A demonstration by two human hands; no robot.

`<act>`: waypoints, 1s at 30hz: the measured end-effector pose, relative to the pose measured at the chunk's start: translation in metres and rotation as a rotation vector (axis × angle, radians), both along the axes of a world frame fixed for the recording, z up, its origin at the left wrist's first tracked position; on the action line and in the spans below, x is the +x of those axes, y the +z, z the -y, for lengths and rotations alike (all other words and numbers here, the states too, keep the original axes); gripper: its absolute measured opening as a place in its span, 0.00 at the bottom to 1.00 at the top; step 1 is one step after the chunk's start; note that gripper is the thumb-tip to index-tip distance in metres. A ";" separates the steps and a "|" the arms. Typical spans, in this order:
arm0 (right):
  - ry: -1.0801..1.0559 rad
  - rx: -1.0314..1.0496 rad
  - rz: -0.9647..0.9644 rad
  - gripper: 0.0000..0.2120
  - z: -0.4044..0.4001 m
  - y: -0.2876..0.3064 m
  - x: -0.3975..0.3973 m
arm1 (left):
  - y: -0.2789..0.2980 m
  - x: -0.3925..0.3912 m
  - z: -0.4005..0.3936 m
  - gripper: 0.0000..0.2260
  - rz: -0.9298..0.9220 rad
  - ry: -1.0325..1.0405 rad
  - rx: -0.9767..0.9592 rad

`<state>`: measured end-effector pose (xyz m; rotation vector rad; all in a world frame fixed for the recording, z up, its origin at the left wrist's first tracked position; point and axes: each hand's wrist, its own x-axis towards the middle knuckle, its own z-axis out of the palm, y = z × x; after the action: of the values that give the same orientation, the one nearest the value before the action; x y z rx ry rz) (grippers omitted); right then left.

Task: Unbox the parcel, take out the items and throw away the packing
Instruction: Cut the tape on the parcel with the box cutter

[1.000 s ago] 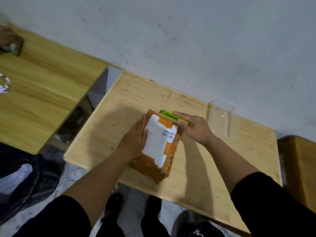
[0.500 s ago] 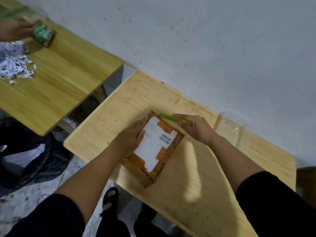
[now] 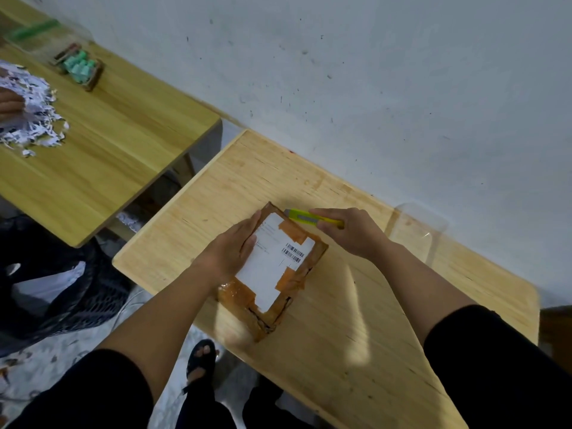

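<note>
A brown cardboard parcel point(image 3: 280, 283) wrapped in tape, with a white shipping label and barcode on top, lies flat on the light wooden table point(image 3: 356, 329). My left hand point(image 3: 230, 250) rests on the parcel's left side, palm down, pressing it in place. My right hand point(image 3: 353, 232) grips a yellow-green utility knife point(image 3: 305, 217), whose tip sits at the parcel's far corner. The parcel's flaps are shut.
A clear plastic container point(image 3: 416, 232) stands on the table to the right, near the wall. On a second wooden table point(image 3: 108, 144) at left are shredded paper point(image 3: 31, 113), a small box of green items point(image 3: 79, 68) and another person's hand. A dark bag point(image 3: 52, 283) sits on the floor.
The camera view has swung, showing more of the left table. The parcel now lies flatter. Both of my hands keep their places on the parcel and knife.
</note>
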<state>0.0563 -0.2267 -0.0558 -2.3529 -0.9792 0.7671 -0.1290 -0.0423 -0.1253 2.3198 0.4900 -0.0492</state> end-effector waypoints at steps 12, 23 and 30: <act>0.107 -0.084 0.103 0.16 0.013 0.009 0.004 | 0.003 0.001 0.003 0.23 -0.056 0.058 0.024; 0.148 -0.153 0.126 0.16 0.040 0.019 0.003 | 0.002 0.001 0.003 0.22 -0.005 0.069 -0.014; -0.029 -0.055 0.044 0.15 0.055 0.020 -0.008 | 0.001 0.002 0.003 0.23 0.126 0.028 0.016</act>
<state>0.0483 -0.2818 -0.0354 -2.4353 -0.9510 0.7423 -0.1266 -0.0458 -0.1243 2.3141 0.4607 0.1148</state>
